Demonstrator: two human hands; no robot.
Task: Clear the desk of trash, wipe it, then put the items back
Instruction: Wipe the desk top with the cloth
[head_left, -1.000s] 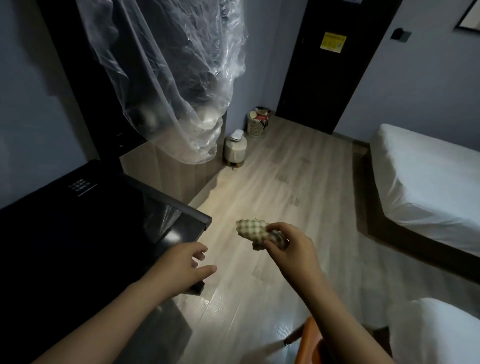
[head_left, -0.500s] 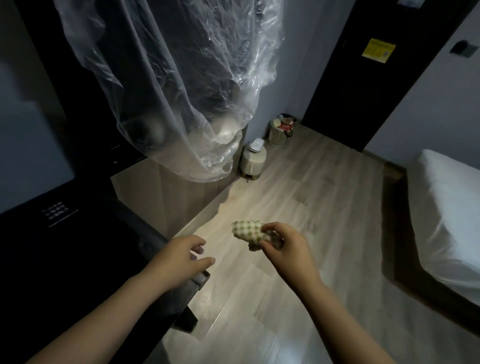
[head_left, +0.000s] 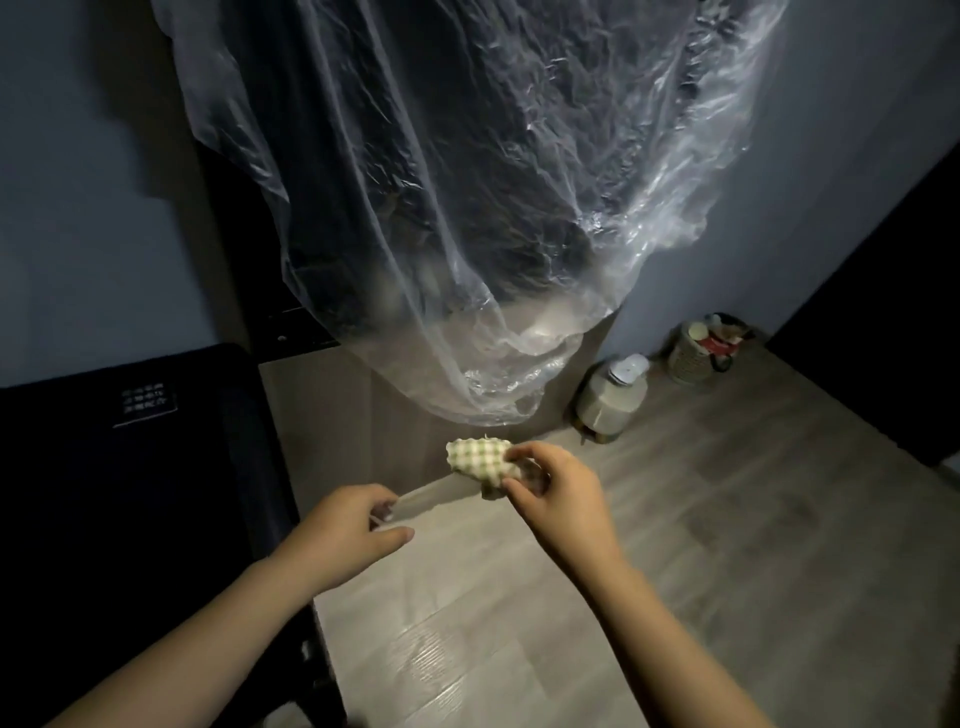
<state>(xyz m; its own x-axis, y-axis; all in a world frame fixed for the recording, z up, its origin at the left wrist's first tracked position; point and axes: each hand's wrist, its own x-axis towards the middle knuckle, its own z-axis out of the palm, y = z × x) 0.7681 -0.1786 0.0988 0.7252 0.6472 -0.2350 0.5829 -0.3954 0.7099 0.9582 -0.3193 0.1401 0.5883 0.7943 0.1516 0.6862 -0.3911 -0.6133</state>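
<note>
My right hand (head_left: 561, 499) is shut on a bunched green-and-white checked cloth (head_left: 478, 460), held over the wooden floor in front of me. My left hand (head_left: 348, 525) hovers a little lower and to the left of the cloth, fingers half curled and apart, with nothing visible in it. The black desk (head_left: 104, 493) fills the lower left, and its right edge runs just under my left wrist. A woven trash basket (head_left: 696, 358) with rubbish in it stands on the floor by the far wall.
A large clear plastic sheet (head_left: 467, 208) hangs from above over a dark piece of furniture, down to a wooden panel (head_left: 353, 415). A white round appliance (head_left: 613, 400) sits on the floor beside it. A dark door (head_left: 883, 312) is at the right.
The view has swung left and closer to the plastic sheet, so the bed has left the frame. Both hands kept their spacing, and the cloth stays in my right hand.
</note>
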